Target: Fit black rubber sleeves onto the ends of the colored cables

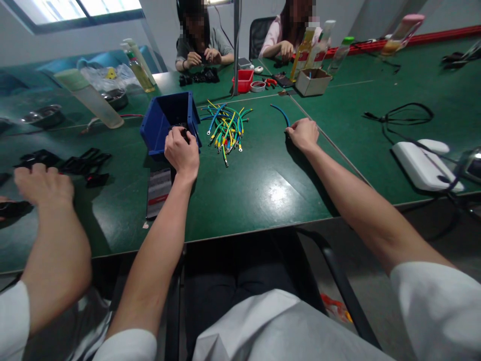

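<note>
My left hand (182, 153) is at the front opening of a blue bin (158, 123), its fingers closed on a small dark piece that is mostly hidden. My right hand (303, 134) pinches the near end of a short blue wire (280, 111), which curves away over the green table (240, 205). Between my hands lies a loose pile of yellow, green and blue wires (227, 125) with metal terminals on their ends.
A phone (158, 193) lies below the bin. At left, a co-worker's hand (45, 185) is over black parts (84, 163). Ahead are a metal pole (236, 50), red box (245, 80), carton (312, 82) and bottles. A white device (423, 165) lies right.
</note>
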Motion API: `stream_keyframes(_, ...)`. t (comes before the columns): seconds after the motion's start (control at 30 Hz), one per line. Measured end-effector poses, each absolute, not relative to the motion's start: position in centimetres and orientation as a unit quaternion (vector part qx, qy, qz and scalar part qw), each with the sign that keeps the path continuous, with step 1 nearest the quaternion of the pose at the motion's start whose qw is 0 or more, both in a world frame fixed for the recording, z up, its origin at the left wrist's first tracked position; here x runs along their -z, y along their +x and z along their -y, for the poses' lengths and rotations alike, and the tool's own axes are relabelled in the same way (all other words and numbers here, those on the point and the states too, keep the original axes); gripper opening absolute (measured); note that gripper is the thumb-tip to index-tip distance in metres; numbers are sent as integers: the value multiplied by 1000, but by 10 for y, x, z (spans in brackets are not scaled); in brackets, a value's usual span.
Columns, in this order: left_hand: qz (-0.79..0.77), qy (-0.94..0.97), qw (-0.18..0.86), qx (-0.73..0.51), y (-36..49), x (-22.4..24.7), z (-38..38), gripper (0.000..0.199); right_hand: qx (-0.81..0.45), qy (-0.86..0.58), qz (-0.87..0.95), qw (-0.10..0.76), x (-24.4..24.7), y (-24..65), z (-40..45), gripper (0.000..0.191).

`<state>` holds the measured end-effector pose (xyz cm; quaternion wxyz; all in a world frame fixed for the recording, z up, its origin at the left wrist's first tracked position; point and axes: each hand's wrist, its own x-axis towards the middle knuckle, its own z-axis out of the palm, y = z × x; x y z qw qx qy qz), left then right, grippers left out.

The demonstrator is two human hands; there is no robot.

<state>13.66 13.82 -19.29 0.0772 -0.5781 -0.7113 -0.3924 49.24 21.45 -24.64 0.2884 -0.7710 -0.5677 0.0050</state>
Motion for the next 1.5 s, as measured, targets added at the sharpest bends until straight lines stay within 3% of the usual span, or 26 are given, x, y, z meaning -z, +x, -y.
stream_keyframes(0.27,636,-563,128,512,143,200,-140,27,-1,-777,577,253,242,490,-208,41)
stream_keyframes(0.43,619,-580,129,514,150,206,-139,29,0,-777,581,242,243,490,-209,42)
stream_keyframes(1.03,647,-700,17,301,171,211,-121,22,57,-755,599,261,251,494,-214,38)
stream_keyframes(1.5,635,-723,-61,264,169,222,-128,23,117,-735,592,309,242,468,-202,49)
